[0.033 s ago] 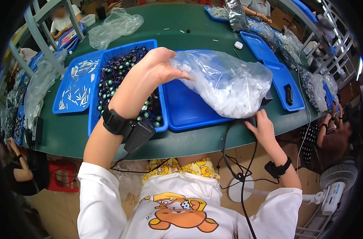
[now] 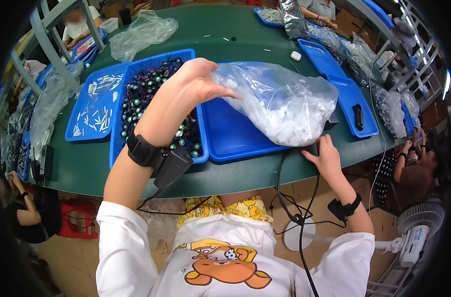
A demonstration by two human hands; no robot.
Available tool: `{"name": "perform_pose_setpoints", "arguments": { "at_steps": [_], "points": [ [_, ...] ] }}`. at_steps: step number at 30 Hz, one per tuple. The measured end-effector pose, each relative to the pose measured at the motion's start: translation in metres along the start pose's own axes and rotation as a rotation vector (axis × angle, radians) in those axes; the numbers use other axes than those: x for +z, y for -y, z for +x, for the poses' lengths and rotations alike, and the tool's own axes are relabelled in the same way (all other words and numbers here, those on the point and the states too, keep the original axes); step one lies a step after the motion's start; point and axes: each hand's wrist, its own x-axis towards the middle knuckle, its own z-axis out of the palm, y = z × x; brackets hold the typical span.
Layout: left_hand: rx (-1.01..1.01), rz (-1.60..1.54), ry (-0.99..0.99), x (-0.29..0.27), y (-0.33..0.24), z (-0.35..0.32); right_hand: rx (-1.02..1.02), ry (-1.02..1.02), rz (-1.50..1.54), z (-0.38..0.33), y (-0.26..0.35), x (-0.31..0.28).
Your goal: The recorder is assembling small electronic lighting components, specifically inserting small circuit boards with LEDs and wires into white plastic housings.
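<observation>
Nearest: the wearer's white shirt [image 2: 225, 230] with an orange cartoon bear; a black cable [image 2: 301, 242] runs up past it to the front edge of the green desk [image 2: 225, 180]. White fan [image 2: 421, 218] off to the right.

Right hand [image 2: 328, 159] at the desk's front edge, thumb spread from the fingers, just below the bag's lower right side, beside something dark; cannot tell whether it grips anything.

Left hand [image 2: 201, 81] raised, thumb and fingers closed on the gathered left end of a clear plastic bag [image 2: 285, 94]. The bag sags to the right, small white pieces [image 2: 297, 126] pooled at its bottom, above a blue tray [image 2: 230, 133].

Left of that tray: a deeper blue bin [image 2: 203, 148] of round components on wires, partly hidden by the forearm. Further left, a shallow blue tray [image 2: 87, 99] with short white sticks. Right: another blue tray [image 2: 366, 129] holding a black block [image 2: 358, 117].

Beyond: a white rounded container [image 2: 295, 56], then a crumpled clear bag [image 2: 144, 34]. Two co-workers sit across, upper left and upper right.
</observation>
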Motion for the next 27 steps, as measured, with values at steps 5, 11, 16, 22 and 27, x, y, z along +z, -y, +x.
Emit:
{"name": "perform_pose_setpoints", "arguments": {
  "at_steps": [5, 11, 16, 22, 27],
  "points": [
    [-0.016, -0.019, 0.048, 0.003, 0.002, -0.007, -0.080, -0.057, -0.072, 0.006, -0.016, 0.010],
    [-0.044, -0.096, 0.099, 0.002, -0.011, -0.011, -0.265, -0.020, -0.142, 0.015, 0.002, -0.047],
    [-0.173, -0.233, 0.044, 0.014, -0.027, -0.012, -0.337, 0.010, 0.040, 0.038, 0.013, -0.105],
    [-0.169, -0.184, 0.067, 0.020, -0.044, -0.014, -0.157, 0.153, 0.420, 0.068, 0.023, -0.166],
    [-0.125, -0.073, 0.052, 0.012, -0.053, -0.008, -0.044, 0.190, 0.496, 0.087, 0.026, -0.182]
  ]
}}
